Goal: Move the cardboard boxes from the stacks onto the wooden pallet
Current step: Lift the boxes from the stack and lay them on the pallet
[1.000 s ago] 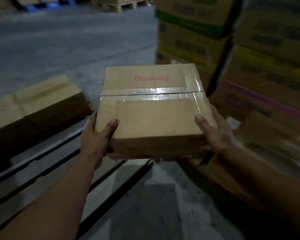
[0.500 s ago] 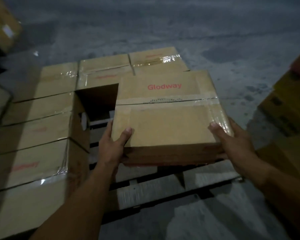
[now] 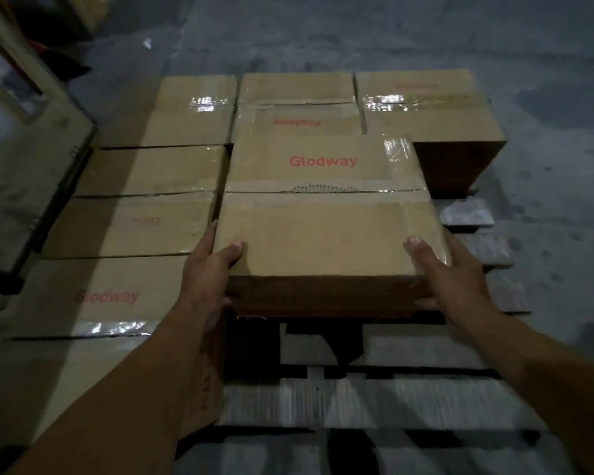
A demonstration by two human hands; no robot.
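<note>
Since 0.5 s ago, box (image 3: 326, 214) is dropping into pallet (image 3: 374, 402) gap; left hand (image 3: 208, 269) and right hand (image 3: 450, 269) are gripping its near corners, steering it flush.

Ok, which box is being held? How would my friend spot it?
Find the wooden pallet of brown boxes. Look at its middle, beside the bare slats. Only this box has a left hand and right hand gripping its near corners.

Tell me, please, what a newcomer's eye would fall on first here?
The Glodway box fills the centre, red lettering uppermost, gripped at its near corners by the left hand and right hand. Around it, matching taped boxes fill the left and far sides of the wooden pallet, whose bare slats show in front and to the right.
</note>
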